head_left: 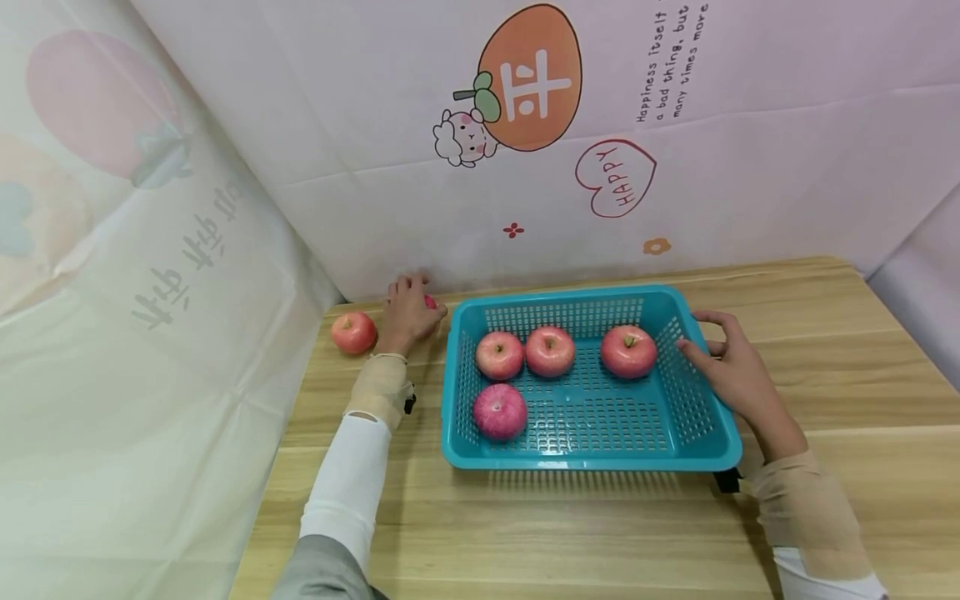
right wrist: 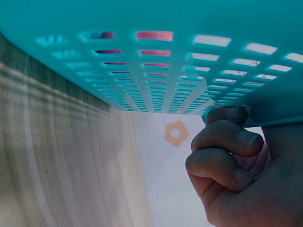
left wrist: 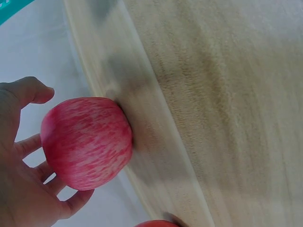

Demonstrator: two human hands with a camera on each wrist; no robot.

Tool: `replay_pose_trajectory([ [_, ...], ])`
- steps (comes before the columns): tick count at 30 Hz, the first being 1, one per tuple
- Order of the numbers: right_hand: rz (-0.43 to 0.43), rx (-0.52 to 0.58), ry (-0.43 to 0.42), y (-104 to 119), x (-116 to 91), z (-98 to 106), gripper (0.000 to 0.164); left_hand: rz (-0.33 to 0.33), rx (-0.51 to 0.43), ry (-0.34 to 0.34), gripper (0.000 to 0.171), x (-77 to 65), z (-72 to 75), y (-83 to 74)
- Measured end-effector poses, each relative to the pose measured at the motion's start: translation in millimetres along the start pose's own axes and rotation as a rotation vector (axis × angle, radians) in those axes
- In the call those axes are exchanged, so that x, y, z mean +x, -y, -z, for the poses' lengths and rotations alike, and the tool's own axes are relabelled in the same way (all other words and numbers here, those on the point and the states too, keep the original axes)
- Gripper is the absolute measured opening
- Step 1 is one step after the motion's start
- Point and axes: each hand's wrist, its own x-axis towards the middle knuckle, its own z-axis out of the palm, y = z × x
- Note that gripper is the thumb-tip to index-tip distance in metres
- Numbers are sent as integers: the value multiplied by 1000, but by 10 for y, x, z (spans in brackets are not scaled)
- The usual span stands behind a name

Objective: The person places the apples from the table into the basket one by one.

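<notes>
At the table's back edge my left hand (head_left: 407,317) reaches around a red apple (left wrist: 87,143), which is mostly hidden under it in the head view. The left wrist view shows the thumb standing off the apple, with the fingers spread along its far side. My right hand (head_left: 738,375) grips the right rim of a teal plastic basket (head_left: 577,461), thumb over the inside wall and the other fingers curled outside, as the right wrist view shows. Inside the basket, apples sit at the left, including a darker pink one (head_left: 500,412), and another apple (head_left: 628,352) lies toward the right.
Another apple (head_left: 353,332) rests on the wooden table (head_left: 585,533), left of my left hand. A white printed cloth (head_left: 360,167) rises behind the table, and a pale sheet (head_left: 172,400) hangs along the left side. The basket fills the middle of the table's back half.
</notes>
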Motion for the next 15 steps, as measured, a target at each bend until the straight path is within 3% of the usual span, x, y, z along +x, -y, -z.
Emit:
replay_pose_trajectory([
  [8,11,12,-8,-9,-8,-3,69,45,-5,37,74,6,-47,41],
  [15,19,23,-5,-5,-11,-4,70,44,-22,35,75,-19,-59,60],
])
